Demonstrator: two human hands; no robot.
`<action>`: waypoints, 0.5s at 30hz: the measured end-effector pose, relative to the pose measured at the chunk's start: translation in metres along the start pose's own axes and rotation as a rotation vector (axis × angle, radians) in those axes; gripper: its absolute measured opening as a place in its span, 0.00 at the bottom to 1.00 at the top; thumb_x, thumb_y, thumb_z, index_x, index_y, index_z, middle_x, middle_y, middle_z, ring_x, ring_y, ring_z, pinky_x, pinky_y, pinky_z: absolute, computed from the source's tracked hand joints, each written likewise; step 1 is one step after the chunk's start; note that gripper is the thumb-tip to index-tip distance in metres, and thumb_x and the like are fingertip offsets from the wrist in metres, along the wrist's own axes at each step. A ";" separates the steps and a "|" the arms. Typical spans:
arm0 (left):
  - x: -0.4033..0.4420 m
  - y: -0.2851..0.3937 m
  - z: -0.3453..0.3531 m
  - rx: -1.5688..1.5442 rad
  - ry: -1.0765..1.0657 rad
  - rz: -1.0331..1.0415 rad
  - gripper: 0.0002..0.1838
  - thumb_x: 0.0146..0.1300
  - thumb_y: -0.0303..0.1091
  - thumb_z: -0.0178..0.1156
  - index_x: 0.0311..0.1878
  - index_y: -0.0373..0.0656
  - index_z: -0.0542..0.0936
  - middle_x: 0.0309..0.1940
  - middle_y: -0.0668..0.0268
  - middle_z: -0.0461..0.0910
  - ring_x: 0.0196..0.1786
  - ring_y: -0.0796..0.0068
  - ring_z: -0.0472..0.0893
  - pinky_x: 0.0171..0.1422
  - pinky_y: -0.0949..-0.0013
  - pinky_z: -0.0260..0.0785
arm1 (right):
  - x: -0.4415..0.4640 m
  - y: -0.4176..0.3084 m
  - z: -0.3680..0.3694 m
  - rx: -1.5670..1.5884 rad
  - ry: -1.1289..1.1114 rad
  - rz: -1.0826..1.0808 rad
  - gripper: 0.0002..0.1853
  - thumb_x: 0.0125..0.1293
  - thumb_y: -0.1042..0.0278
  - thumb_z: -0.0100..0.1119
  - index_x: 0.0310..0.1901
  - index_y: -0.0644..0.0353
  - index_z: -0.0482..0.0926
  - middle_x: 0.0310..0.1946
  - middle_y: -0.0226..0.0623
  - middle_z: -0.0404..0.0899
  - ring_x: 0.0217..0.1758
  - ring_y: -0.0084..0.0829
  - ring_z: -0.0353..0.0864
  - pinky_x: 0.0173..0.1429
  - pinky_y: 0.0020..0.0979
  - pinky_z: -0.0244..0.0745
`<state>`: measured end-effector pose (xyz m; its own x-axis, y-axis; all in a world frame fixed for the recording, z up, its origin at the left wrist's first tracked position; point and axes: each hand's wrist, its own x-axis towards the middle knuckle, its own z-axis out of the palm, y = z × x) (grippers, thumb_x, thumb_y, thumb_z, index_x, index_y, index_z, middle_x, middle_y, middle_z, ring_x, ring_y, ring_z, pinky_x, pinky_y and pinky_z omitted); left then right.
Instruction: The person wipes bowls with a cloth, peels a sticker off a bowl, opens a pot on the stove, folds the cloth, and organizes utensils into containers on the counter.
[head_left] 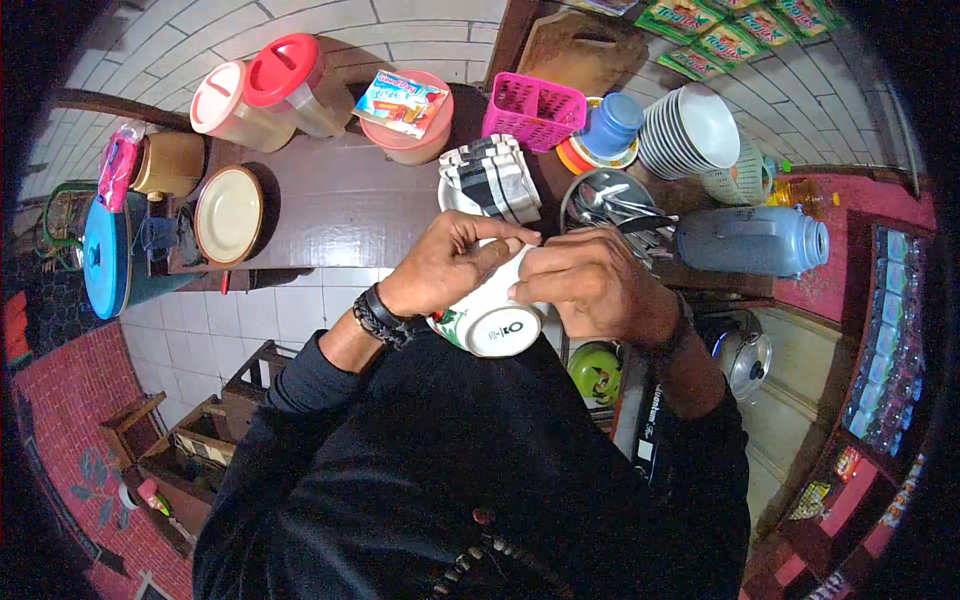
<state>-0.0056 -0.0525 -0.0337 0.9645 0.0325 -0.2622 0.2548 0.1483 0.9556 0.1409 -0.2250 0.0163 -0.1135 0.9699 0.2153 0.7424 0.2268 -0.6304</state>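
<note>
The grip is two-handed: the left hand [455, 262] has thumb and fingers closed in on the far left side of a white ceramic bowl [475, 297], and the right hand [600, 290] has bent fingers pressed to its right side. Neither hand is spread wide; exactly how the hidden fingertips sit, I cannot tell.

The bowl lies between the hands, off the bench [330, 215], in front of its near edge. It is tipped so that its base faces the wearer; its base-to-mouth axis runs away toward the bench. The base is nearer the right fingertips than the left. It bears a dark mark that looks like "OX", with smaller print too fine to read; green and red decoration shows on the left wall.

Near right, a black panel [650, 425] reads "Quantum". Just beyond the hands, by the bench's near edge, is a folded checked cloth [495, 180], with a pan of cutlery [608, 200] to its right and a blue flask [745, 240] at the right end. Toward the back edge, a packet apparently lettered "Good Day" [402, 103] lies on a pink-lidded tub [415, 148]. Farthest, green sachets [728, 42] seem to read "TeaJus".
</note>
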 end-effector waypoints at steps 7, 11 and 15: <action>0.003 -0.011 0.000 -0.048 0.043 0.115 0.13 0.76 0.27 0.57 0.57 0.35 0.87 0.43 0.64 0.89 0.44 0.82 0.81 0.51 0.72 0.76 | 0.002 -0.004 0.002 -0.038 0.006 -0.051 0.17 0.44 0.71 0.66 0.40 0.54 0.86 0.40 0.31 0.83 0.44 0.38 0.86 0.45 0.40 0.80; -0.003 -0.001 -0.005 -0.065 0.042 -0.043 0.13 0.77 0.27 0.57 0.57 0.35 0.87 0.42 0.65 0.89 0.43 0.84 0.81 0.49 0.73 0.75 | -0.017 0.008 0.000 -0.007 -0.044 0.057 0.19 0.43 0.72 0.66 0.42 0.53 0.87 0.44 0.29 0.84 0.43 0.40 0.86 0.47 0.39 0.80; -0.002 0.003 -0.002 -0.044 0.063 -0.046 0.13 0.78 0.28 0.58 0.57 0.36 0.87 0.42 0.67 0.89 0.40 0.87 0.79 0.45 0.76 0.74 | 0.004 0.001 0.010 -0.043 0.045 -0.081 0.21 0.41 0.75 0.67 0.42 0.54 0.87 0.40 0.32 0.84 0.40 0.41 0.86 0.43 0.40 0.81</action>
<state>-0.0071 -0.0506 -0.0308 0.9450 0.0869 -0.3152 0.2942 0.1944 0.9357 0.1345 -0.2201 0.0087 -0.1447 0.9435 0.2981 0.7597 0.2990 -0.5775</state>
